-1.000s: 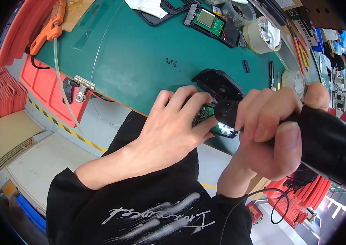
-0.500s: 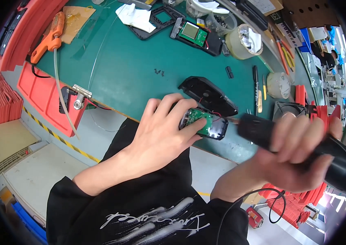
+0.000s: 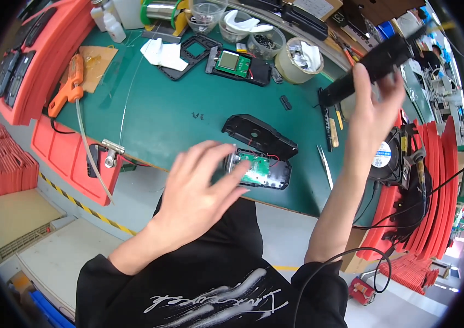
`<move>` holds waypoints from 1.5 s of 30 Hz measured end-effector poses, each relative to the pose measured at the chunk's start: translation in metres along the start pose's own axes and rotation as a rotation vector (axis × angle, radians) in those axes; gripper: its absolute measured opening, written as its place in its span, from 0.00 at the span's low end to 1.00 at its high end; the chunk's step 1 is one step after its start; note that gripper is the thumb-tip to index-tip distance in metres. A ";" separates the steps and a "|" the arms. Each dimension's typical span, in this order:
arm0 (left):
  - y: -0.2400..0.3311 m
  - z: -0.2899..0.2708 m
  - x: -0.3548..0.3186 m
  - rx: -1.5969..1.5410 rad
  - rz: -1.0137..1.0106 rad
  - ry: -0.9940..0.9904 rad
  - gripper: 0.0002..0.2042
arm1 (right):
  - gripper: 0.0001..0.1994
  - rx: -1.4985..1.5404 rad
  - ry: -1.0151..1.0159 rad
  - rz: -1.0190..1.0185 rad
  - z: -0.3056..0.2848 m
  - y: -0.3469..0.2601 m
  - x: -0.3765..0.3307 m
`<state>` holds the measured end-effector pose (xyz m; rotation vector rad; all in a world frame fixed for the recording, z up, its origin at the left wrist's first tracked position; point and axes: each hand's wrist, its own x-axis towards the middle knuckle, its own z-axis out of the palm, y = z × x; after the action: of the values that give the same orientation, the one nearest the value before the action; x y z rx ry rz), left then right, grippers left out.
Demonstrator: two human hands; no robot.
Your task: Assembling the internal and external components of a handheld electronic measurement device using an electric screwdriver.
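Note:
A handheld device's open casing half with a green circuit board (image 3: 255,169) lies at the mat's near edge. My left hand (image 3: 202,180) is at its left end, fingers apart and slightly blurred, one fingertip over the board. Just behind lies the other black casing half (image 3: 259,134), hollow side up, with thin red wires running between the halves. Raised at the right, my right hand (image 3: 377,106) has its fingers around a black electric screwdriver (image 3: 369,71), well away from the device. Whether the left fingertips press on the board is unclear.
Tweezers (image 3: 325,167) and a black pen-like tool (image 3: 326,128) lie at the right. Small screws (image 3: 197,116) rest mid-mat. Farther back are a device with a screen (image 3: 233,62) and a tub (image 3: 299,60). An orange glue gun (image 3: 70,85) lies left; a fan (image 3: 385,158) stands right.
My right hand has carried the electric screwdriver from beside the device up and away to the far right. My left fingers have shifted off the middle of the board toward its left end.

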<state>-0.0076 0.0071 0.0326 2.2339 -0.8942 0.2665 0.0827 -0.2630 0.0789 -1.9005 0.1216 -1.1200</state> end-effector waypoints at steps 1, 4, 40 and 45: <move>-0.003 -0.003 -0.006 0.017 -0.033 0.017 0.18 | 0.15 -0.127 0.064 -0.106 -0.004 -0.008 -0.012; -0.012 -0.011 -0.017 0.044 -0.085 0.038 0.18 | 0.13 -0.145 -0.220 0.012 -0.029 -0.026 -0.049; 0.015 0.025 0.020 0.031 -0.181 -0.042 0.21 | 0.06 0.366 -0.751 0.615 -0.074 -0.019 -0.115; 0.015 0.020 0.008 0.082 -0.136 -0.021 0.22 | 0.06 0.271 -0.806 0.511 -0.082 -0.015 -0.115</move>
<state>-0.0125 -0.0181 0.0295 2.3654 -0.7499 0.2208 -0.0500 -0.2519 0.0300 -1.7906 -0.0028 0.0065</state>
